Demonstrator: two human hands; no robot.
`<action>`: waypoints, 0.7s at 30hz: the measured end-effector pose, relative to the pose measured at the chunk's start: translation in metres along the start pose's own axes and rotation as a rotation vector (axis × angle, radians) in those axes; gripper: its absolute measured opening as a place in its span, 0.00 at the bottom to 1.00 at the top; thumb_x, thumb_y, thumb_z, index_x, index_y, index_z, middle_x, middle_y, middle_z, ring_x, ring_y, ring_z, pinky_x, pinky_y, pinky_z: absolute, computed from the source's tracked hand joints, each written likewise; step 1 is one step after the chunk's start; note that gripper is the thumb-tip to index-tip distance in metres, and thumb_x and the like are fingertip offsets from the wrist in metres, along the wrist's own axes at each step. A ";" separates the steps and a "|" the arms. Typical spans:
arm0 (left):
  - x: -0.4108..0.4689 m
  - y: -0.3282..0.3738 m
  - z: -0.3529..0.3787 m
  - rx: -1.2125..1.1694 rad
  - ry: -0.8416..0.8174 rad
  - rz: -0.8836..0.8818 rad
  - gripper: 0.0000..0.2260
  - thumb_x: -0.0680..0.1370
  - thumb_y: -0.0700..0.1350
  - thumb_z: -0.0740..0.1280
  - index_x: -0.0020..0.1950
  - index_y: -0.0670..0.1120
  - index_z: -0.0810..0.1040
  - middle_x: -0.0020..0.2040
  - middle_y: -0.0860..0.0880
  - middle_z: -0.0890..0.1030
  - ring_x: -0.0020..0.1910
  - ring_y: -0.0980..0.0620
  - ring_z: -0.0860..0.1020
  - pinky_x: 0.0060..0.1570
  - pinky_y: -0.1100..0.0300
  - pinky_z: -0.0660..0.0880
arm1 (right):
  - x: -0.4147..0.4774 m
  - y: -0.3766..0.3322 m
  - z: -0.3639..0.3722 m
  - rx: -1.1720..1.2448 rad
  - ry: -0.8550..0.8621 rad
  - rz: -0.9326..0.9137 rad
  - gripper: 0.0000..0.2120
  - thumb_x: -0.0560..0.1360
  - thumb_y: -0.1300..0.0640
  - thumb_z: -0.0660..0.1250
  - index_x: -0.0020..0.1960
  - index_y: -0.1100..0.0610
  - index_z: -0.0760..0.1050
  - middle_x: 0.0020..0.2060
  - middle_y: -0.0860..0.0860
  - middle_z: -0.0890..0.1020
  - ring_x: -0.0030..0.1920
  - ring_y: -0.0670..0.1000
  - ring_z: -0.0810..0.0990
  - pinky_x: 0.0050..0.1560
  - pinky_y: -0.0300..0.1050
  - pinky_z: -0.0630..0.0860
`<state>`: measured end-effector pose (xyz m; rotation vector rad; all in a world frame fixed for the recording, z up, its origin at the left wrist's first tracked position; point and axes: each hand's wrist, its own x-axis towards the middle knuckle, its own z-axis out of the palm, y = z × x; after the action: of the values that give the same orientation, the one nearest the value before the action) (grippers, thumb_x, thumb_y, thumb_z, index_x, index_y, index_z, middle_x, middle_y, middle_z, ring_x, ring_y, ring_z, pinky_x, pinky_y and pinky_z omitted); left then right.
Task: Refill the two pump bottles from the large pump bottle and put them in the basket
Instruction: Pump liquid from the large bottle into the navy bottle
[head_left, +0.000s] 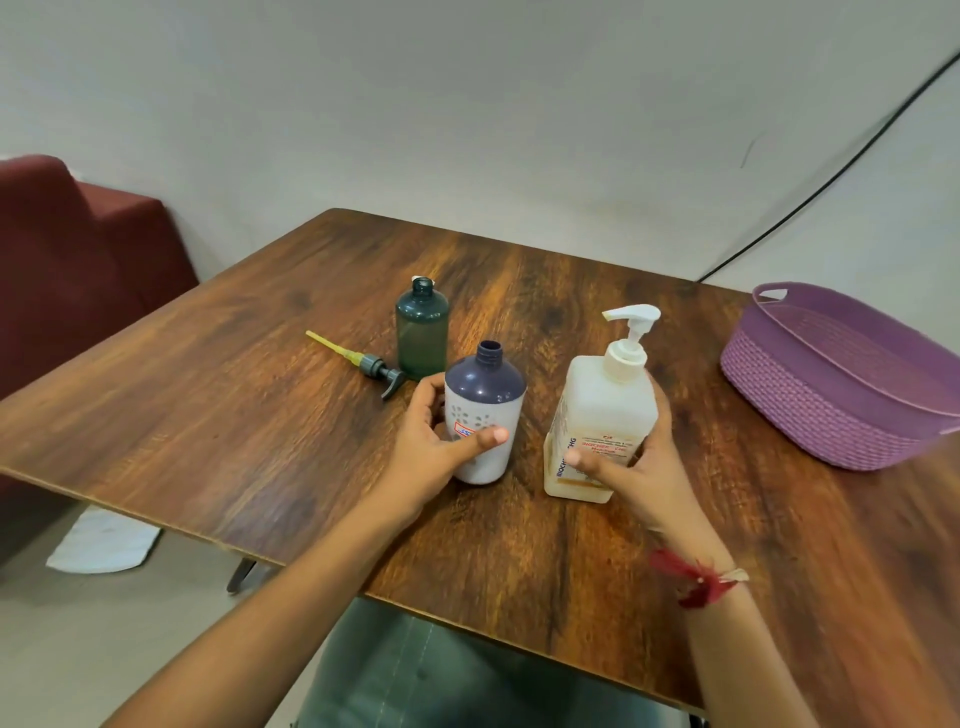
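We've got our left hand (434, 441) wrapped round the uncapped white-and-navy bottle (483, 415) mid-table, our right hand (631, 462) gripping the large pump bottle (602, 415) just beside it. Behind them stands the open green bottle (422, 328), its pump head (371, 364) lying alongside; the purple basket (831, 410) sits far right.
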<state>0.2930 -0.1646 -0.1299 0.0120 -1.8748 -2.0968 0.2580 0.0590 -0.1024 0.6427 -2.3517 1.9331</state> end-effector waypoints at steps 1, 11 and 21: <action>0.001 -0.002 0.000 0.013 -0.004 -0.001 0.31 0.60 0.48 0.79 0.60 0.51 0.72 0.54 0.60 0.80 0.55 0.61 0.78 0.47 0.69 0.75 | 0.000 0.004 0.002 -0.013 0.010 -0.006 0.51 0.59 0.53 0.81 0.73 0.47 0.55 0.63 0.43 0.72 0.59 0.36 0.75 0.50 0.29 0.74; 0.020 0.000 0.004 0.192 -0.067 -0.012 0.36 0.58 0.50 0.81 0.61 0.51 0.69 0.57 0.55 0.78 0.56 0.60 0.77 0.54 0.60 0.76 | 0.006 0.014 0.013 -0.014 0.163 0.019 0.46 0.54 0.46 0.79 0.67 0.41 0.61 0.57 0.42 0.78 0.55 0.38 0.78 0.47 0.30 0.77; 0.044 -0.002 0.006 0.249 -0.134 -0.036 0.40 0.54 0.54 0.80 0.62 0.49 0.67 0.58 0.53 0.76 0.57 0.58 0.76 0.56 0.58 0.76 | 0.027 0.016 0.004 -0.029 0.183 0.094 0.37 0.54 0.46 0.79 0.58 0.36 0.65 0.50 0.38 0.80 0.51 0.34 0.79 0.43 0.29 0.76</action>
<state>0.2498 -0.1698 -0.1223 -0.0376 -2.2199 -1.9152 0.2285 0.0492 -0.1110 0.3426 -2.3308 1.8994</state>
